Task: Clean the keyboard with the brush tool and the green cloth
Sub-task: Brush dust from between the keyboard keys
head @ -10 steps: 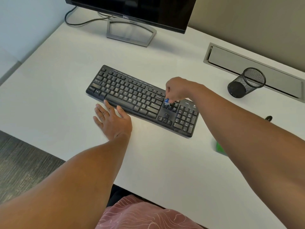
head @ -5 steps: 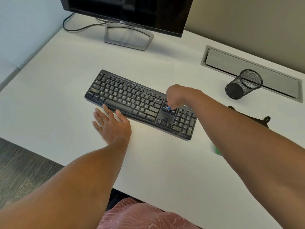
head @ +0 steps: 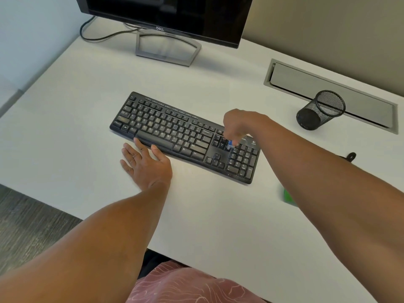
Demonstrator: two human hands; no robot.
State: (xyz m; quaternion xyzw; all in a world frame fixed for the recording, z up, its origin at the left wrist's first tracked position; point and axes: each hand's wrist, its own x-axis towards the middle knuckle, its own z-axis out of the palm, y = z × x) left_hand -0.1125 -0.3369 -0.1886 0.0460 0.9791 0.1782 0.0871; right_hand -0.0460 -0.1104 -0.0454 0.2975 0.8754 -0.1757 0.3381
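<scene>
**Brushing stage underway, cloth not yet used**

We judge the job mid-brush. Our right hand (head: 238, 125) pinches the small blue brush tool (head: 229, 145) on the keys beside the number pad. Left hand (head: 145, 164) lies flat, fingers spread, touching the keyboard (head: 170, 130) front edge. Green cloth (head: 288, 194) sits unused under our right forearm. Keyboard's long axis runs upper-left to lower-right.

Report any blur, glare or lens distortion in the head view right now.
Head view: the right hand and the blue brush tool are motion-blurred over the keyboard; the left hand is sharp; the desk edges bow from the wide-angle lens; the monitor screen shows faint reflections; lighting is soft and even.
</scene>
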